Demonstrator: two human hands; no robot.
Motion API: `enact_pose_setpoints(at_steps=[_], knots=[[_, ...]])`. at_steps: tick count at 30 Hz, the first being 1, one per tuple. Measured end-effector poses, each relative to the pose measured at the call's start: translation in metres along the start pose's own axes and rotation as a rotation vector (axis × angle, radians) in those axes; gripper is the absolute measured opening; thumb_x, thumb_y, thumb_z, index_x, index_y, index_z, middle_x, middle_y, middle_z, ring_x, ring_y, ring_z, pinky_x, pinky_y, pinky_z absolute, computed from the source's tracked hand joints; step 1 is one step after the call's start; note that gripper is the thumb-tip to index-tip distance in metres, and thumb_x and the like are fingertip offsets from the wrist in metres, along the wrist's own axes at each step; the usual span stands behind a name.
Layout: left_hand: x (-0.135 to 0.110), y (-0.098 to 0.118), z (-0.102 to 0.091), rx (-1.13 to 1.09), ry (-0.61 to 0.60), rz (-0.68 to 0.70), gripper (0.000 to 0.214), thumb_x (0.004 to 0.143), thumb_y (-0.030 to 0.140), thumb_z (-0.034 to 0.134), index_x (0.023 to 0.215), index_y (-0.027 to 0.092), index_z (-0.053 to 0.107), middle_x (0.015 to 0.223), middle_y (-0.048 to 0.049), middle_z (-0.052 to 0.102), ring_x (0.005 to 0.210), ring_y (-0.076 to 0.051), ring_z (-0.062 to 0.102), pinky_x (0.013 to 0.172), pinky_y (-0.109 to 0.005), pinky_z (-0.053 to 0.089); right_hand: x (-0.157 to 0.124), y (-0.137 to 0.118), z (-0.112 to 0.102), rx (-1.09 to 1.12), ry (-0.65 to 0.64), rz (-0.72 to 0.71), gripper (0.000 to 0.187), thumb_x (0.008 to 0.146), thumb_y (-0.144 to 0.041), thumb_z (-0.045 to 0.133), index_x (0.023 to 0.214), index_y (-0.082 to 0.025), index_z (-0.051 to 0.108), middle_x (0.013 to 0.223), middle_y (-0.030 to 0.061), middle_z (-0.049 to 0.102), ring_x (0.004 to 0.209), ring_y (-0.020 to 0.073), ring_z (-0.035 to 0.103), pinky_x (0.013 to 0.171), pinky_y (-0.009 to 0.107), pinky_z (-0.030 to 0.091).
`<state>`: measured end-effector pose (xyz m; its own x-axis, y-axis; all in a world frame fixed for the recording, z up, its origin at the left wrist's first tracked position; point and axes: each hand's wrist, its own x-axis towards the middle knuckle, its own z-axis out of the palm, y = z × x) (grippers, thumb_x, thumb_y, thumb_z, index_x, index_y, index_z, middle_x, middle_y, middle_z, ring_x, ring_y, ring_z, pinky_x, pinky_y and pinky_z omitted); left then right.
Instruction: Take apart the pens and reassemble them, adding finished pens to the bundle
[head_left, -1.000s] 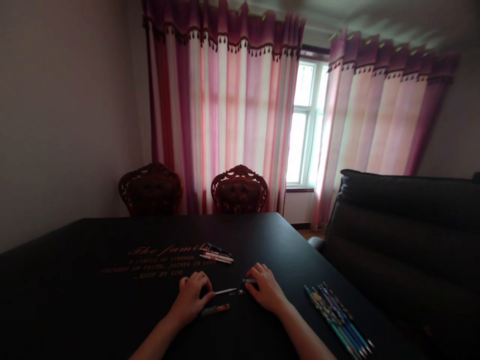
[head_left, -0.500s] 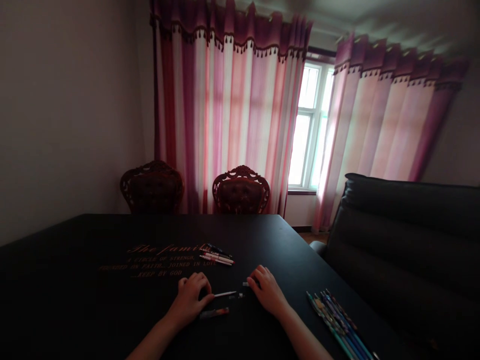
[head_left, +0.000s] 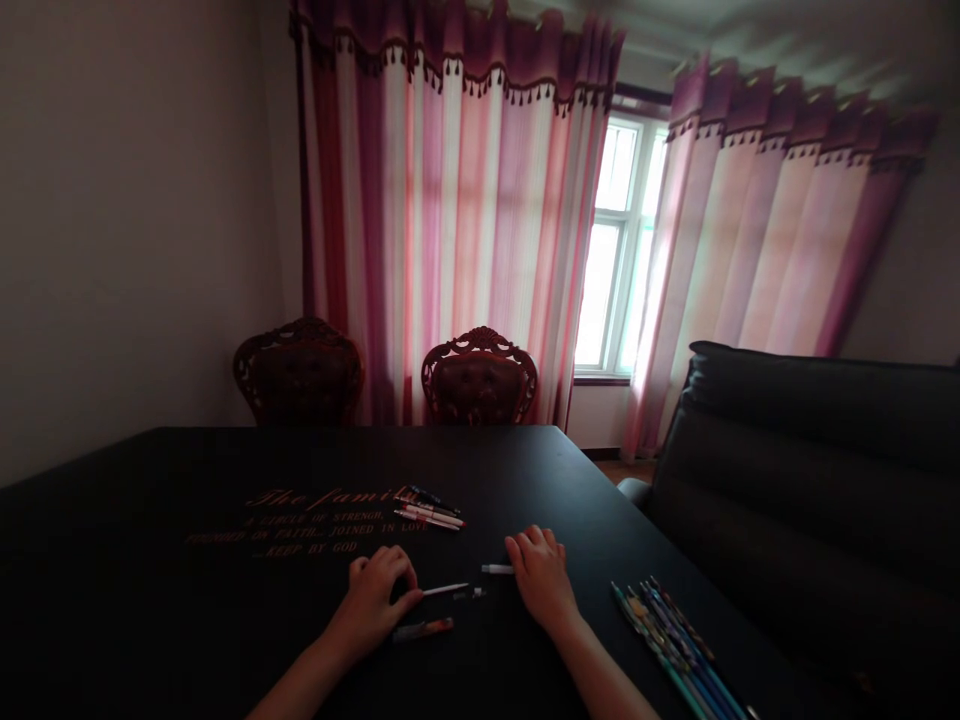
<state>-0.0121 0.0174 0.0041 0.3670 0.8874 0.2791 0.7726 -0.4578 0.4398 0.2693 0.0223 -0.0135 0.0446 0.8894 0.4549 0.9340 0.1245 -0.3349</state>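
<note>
You are in a room with pink, red and white striped curtains [head_left: 450,230] hanging at a bright window [head_left: 619,240]. Two carved dark wooden chairs [head_left: 480,375] stand past the far edge of the black surface [head_left: 570,500], and a dark padded sofa [head_left: 795,440] runs along its right edge.

Gold lettering [head_left: 322,520] sits left of centre on the surface. Just right of it, toward the far edge, lies a small cluster of pens [head_left: 429,512]. A bundle of colourful pens [head_left: 667,640] lies side by side near the right edge, toward your front right corner.

Your hands are near the front edge, well apart from that bundle. Your left grip [head_left: 371,600] is curled, fingers together, with its thumb at the tip of a slim white pen part [head_left: 445,590]; you cannot tell whether it is clamped on that part or only touching it. Your right grip [head_left: 544,580] rests on the surface, relaxed and apart, holding nothing, with a short white pen piece [head_left: 497,569] just beside its fingers. A small clear pen piece [head_left: 470,593] lies between your hands, and a red-tipped pen barrel [head_left: 422,629] lies just in front of your left grip.
</note>
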Motion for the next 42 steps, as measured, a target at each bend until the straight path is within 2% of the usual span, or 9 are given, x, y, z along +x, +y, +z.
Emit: enact_pose_setpoints(at_steps=[6,17,20,23,27,30,34,37,42], knots=[[0.000,-0.001,0.001,0.004,-0.008,0.002,0.004,0.085,0.029,0.063,0.085,0.025,0.065,0.098,-0.0009,0.066,0.099,-0.023,0.058,0.092,-0.044,0.031,0.003,0.009,0.006,-0.067,0.039,0.157,0.043,0.102,-0.043,0.030,0.089,-0.023,0.066,0.102,0.0120,0.064,0.101,0.0306,0.056,0.081,0.045,0.043],[0.000,-0.002,0.002,0.000,-0.007,-0.017,0.003,0.084,0.028,0.065,0.084,0.025,0.065,0.097,-0.0003,0.067,0.099,-0.023,0.059,0.093,-0.043,0.030,0.004,0.011,0.008,-0.086,0.082,0.289,0.043,0.101,-0.042,0.033,0.085,-0.020,0.065,0.103,0.0148,0.065,0.102,0.0339,0.057,0.078,0.042,0.042],[0.000,-0.002,0.002,-0.004,0.001,-0.015,0.003,0.084,0.029,0.065,0.084,0.025,0.065,0.097,0.0000,0.067,0.099,-0.023,0.059,0.093,-0.043,0.030,0.003,0.011,0.006,-0.048,0.061,0.246,0.042,0.101,-0.041,0.033,0.085,-0.020,0.065,0.105,0.0144,0.064,0.104,0.0339,0.055,0.080,0.044,0.042],[-0.001,-0.002,0.002,-0.011,0.009,-0.017,0.003,0.085,0.028,0.065,0.084,0.025,0.065,0.097,0.0008,0.066,0.099,-0.022,0.059,0.093,-0.042,0.029,0.001,0.008,0.003,0.029,-0.001,0.133,0.036,0.101,-0.041,0.037,0.086,-0.023,0.064,0.105,0.0086,0.065,0.104,0.0290,0.055,0.084,0.041,0.041],[-0.001,-0.003,0.002,-0.015,0.026,-0.031,0.008,0.090,0.028,0.058,0.084,0.024,0.063,0.095,0.0008,0.067,0.096,-0.021,0.060,0.092,-0.041,0.030,-0.004,0.001,-0.003,0.128,-0.092,-0.012,0.021,0.093,-0.042,0.054,0.087,-0.026,0.067,0.101,0.0027,0.065,0.103,0.0247,0.055,0.087,0.038,0.040],[0.001,-0.006,0.003,-0.018,0.049,-0.047,0.013,0.093,0.029,0.052,0.084,0.024,0.060,0.092,0.0003,0.068,0.094,-0.022,0.061,0.091,-0.042,0.031,-0.006,-0.002,-0.007,0.178,-0.136,-0.078,0.007,0.081,-0.032,0.069,0.086,-0.027,0.068,0.101,0.0008,0.064,0.103,0.0240,0.054,0.088,0.037,0.039],[0.002,-0.011,0.005,-0.029,0.078,-0.071,0.019,0.097,0.032,0.044,0.085,0.025,0.057,0.085,0.0019,0.069,0.084,-0.020,0.063,0.092,-0.041,0.032,-0.006,-0.003,-0.010,0.234,-0.153,-0.116,0.007,0.083,-0.021,0.064,0.084,-0.027,0.068,0.100,-0.0001,0.065,0.102,0.0225,0.054,0.087,0.036,0.037],[0.003,-0.013,0.007,-0.038,0.082,-0.077,0.020,0.098,0.033,0.043,0.083,0.024,0.054,0.076,0.0040,0.068,0.075,-0.019,0.064,0.090,-0.040,0.033,-0.004,-0.003,-0.010,0.278,-0.152,-0.121,0.007,0.087,-0.022,0.060,0.084,-0.025,0.066,0.097,0.0005,0.065,0.099,0.0225,0.054,0.087,0.037,0.037],[0.001,-0.013,0.009,-0.054,0.081,-0.058,0.017,0.097,0.031,0.046,0.084,0.025,0.055,0.080,0.0035,0.068,0.078,-0.019,0.063,0.087,-0.037,0.033,-0.004,-0.009,-0.007,0.355,-0.154,-0.135,0.008,0.091,-0.026,0.056,0.087,-0.025,0.064,0.093,0.0003,0.067,0.096,0.0222,0.056,0.087,0.036,0.036]])
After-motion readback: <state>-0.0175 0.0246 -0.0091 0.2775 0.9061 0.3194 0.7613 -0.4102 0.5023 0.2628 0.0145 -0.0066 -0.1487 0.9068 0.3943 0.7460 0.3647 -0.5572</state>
